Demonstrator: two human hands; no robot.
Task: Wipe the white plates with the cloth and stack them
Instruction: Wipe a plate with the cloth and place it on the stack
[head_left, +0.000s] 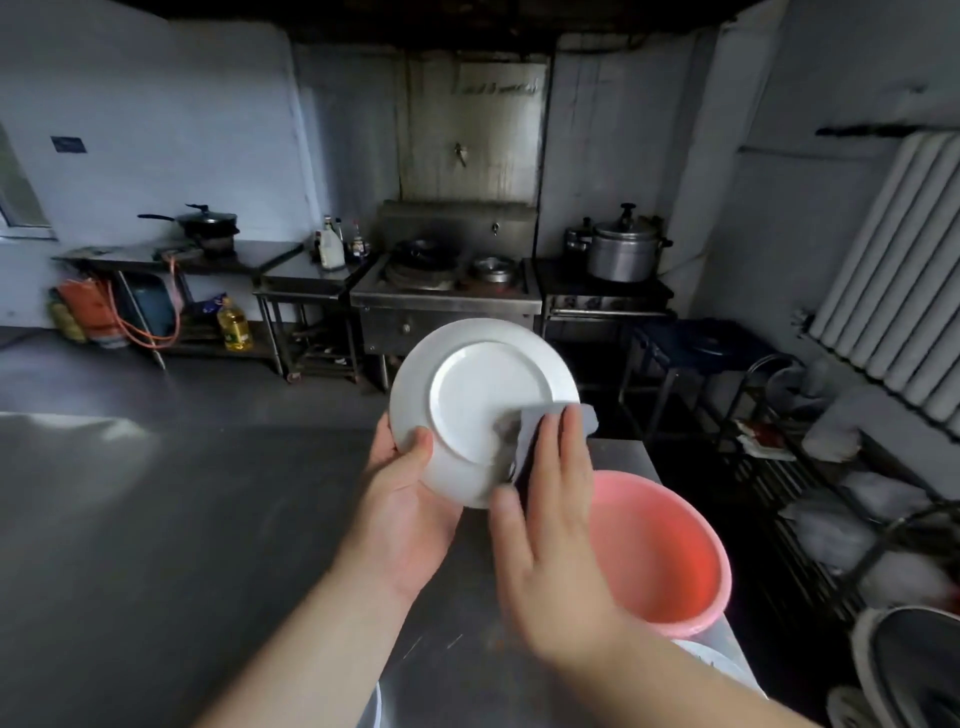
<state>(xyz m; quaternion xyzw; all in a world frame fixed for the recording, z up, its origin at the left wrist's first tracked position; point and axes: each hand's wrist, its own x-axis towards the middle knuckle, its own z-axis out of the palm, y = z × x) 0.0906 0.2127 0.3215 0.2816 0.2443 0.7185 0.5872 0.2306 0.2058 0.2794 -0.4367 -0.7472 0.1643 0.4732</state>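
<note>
Head view: The left hand (402, 506) holds a white plate (480, 405) by its lower-left rim, thumb curled over the near face and the other fingers hidden behind it. The plate is raised above the steel counter (156, 545), tilted with its underside and foot ring facing the camera. The right hand (550, 540) presses a grey cloth (540, 431) against the plate's lower-right rim; its fingers (563, 441) lie straight and flat on the cloth. A pink basin (670, 566) stands on the counter just beside the right hand, below and right of the plate.
</note>
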